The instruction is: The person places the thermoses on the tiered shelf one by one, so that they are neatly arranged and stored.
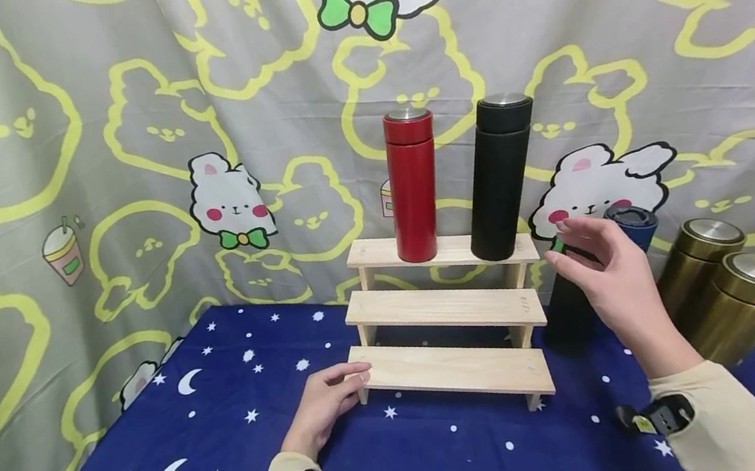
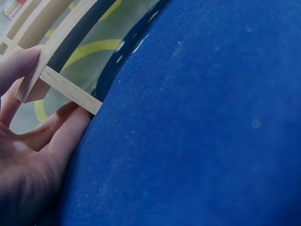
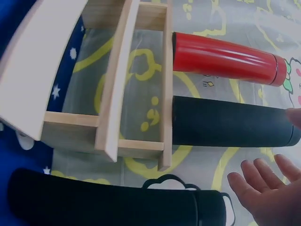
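Observation:
A three-step wooden display rack (image 1: 443, 307) stands on the cloth. My left hand (image 1: 329, 401) holds the left end of its lowest step; in the left wrist view the thumb lies against the plank (image 2: 35, 84) and the fingers reach below it beside the leg. On the top step stand a red thermos bottle (image 1: 414, 189) and a black thermos bottle (image 1: 502, 176), both upright. My right hand (image 1: 610, 274) is raised right of the rack, fingers spread and loosely bent, holding nothing. Partly behind it a second black bottle (image 1: 566, 313) stands on the cloth.
Right of my right hand stand a blue bottle (image 1: 640, 227), partly hidden, and two gold bottles (image 1: 746, 302) with silver lids. A navy cloth (image 1: 244, 418) with stars and moons covers the table. A grey curtain (image 1: 288, 127) with cartoon figures hangs behind.

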`<state>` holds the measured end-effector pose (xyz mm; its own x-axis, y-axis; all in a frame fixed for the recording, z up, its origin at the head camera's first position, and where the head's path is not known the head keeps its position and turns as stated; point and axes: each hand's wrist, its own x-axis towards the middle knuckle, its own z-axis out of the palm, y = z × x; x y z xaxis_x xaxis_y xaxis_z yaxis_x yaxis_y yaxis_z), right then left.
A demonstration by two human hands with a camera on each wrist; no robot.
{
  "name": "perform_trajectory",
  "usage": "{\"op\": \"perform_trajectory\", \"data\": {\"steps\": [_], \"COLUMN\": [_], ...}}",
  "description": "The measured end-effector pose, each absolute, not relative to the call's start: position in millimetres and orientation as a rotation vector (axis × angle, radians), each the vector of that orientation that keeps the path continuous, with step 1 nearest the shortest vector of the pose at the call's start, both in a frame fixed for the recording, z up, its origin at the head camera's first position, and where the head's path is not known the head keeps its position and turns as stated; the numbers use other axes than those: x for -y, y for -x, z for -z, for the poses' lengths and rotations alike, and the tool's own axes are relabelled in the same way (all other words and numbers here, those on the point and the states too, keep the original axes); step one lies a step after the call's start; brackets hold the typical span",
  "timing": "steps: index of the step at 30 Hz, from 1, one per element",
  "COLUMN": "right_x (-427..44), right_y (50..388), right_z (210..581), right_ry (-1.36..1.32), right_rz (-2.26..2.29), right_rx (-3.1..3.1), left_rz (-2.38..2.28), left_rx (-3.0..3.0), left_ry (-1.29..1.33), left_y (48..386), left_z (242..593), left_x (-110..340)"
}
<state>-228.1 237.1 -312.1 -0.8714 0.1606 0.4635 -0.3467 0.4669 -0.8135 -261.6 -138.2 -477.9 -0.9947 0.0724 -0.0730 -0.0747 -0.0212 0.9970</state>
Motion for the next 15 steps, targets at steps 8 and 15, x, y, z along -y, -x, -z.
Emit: {"op": "perform_trajectory", "data": {"steps": [8, 15], "right_x": [-244.8, -252.2], "right_y": [209.6, 196.5], "right_z": [322.0, 331.2], "right_ry": [-0.126, -0.042], "right_rz": [-1.417, -1.390], "right_rx": [2.174, 2.154], "left_rz": [-2.177, -2.174], "left_rx": [-2.113, -2.114], "left_ry": [0.007, -0.001], "left_y": [262.6, 263.3], "left_z": [479.4, 479.4], "left_x": [139.3, 139.8]}}
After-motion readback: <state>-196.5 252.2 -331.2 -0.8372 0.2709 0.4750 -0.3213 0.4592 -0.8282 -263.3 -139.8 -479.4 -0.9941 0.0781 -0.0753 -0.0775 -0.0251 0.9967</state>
